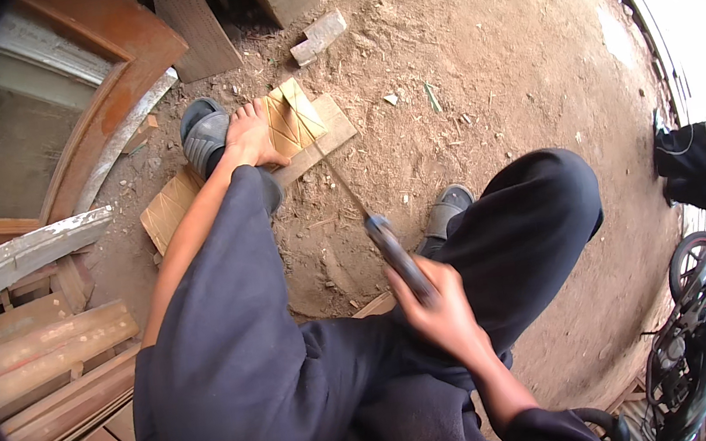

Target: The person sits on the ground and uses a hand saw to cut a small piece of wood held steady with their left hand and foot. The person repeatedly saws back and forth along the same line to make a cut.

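Observation:
My left hand (249, 138) presses down on a pale wooden board (287, 131) marked with crossing dark lines, its fingers laid over the wood and thumb spread. The board runs under my sandalled left foot (208, 141), and its other end shows beyond my forearm. A plain plank (336, 124) lies beneath it. My right hand (435, 303) is closed round the dark handle of a handsaw (383, 233). The saw's thin blade, seen nearly edge-on, slants up to the board's right part; the tip meets or overlaps the marked surface.
At the left stand an arched wooden frame (94, 89) and stacked timber (55, 345). A small wood block (319, 38) lies on the dirt ground (486, 81). To the right are a motorcycle (692, 329) and another person's dark-trousered leg (698, 159).

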`<action>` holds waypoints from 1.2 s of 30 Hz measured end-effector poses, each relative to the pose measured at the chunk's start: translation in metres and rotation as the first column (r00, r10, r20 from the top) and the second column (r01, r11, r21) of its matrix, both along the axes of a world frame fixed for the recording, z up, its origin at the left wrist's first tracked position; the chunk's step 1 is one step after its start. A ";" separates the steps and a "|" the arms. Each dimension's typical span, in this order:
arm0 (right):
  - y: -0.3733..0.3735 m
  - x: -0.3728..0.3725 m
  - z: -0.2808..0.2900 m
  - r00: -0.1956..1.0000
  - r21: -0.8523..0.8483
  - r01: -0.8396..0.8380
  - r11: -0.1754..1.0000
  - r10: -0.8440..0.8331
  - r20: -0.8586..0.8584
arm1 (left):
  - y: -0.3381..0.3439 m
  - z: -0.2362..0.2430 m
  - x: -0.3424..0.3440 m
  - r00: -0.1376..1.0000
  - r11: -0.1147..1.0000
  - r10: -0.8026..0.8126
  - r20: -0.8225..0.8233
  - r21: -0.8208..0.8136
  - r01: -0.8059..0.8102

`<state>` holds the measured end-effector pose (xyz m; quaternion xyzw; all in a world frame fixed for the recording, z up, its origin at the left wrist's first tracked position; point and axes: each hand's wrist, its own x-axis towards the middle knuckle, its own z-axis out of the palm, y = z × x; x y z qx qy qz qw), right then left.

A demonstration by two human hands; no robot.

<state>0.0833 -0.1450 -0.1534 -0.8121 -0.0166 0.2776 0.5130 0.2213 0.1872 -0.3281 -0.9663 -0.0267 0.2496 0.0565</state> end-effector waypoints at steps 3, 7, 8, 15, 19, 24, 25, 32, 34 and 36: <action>0.011 0.004 -0.007 0.999 0.001 -0.034 0.999 0.034 0.000 | -0.008 0.001 -0.008 1.000 1.000 0.009 0.019 0.019 -0.009; -0.018 -0.023 0.033 0.999 0.038 0.029 0.999 -0.027 -0.039 | 0.003 -0.004 -0.008 0.999 0.997 -0.034 0.039 0.064 0.032; -0.016 -0.019 0.030 0.999 0.026 0.027 0.999 -0.027 -0.032 | 0.005 -0.003 -0.006 0.999 0.997 -0.044 0.032 0.062 0.042; 0.003 0.000 0.004 0.999 0.040 -0.029 0.999 0.028 0.036 | -0.003 -0.003 -0.008 1.000 0.999 -0.009 0.027 0.051 0.007; -0.009 -0.005 0.031 0.997 0.028 -0.037 0.999 0.039 -0.060 | 0.011 0.000 -0.007 1.000 0.998 -0.013 0.020 0.062 0.012; 0.023 0.010 0.000 1.000 0.026 -0.010 1.000 0.010 -0.004 | -0.005 -0.007 -0.008 0.999 0.998 -0.006 0.036 0.062 0.003; 0.013 -0.001 0.008 0.999 0.027 -0.023 0.999 0.022 0.030 | -0.003 -0.004 -0.008 1.000 0.999 0.006 0.012 0.041 -0.007; 0.026 0.013 -0.014 0.999 0.052 0.013 0.999 -0.015 0.036 | -0.003 0.008 0.004 0.999 0.999 0.026 -0.023 -0.037 -0.027; 0.028 0.010 -0.009 1.000 0.025 0.004 1.000 -0.003 -0.008 | -0.009 0.004 -0.009 0.999 1.000 0.031 -0.004 0.003 -0.031; 0.007 -0.002 0.010 0.999 0.092 0.015 0.996 -0.019 0.047 | -0.006 0.001 -0.006 1.000 1.000 0.020 -0.018 -0.011 -0.021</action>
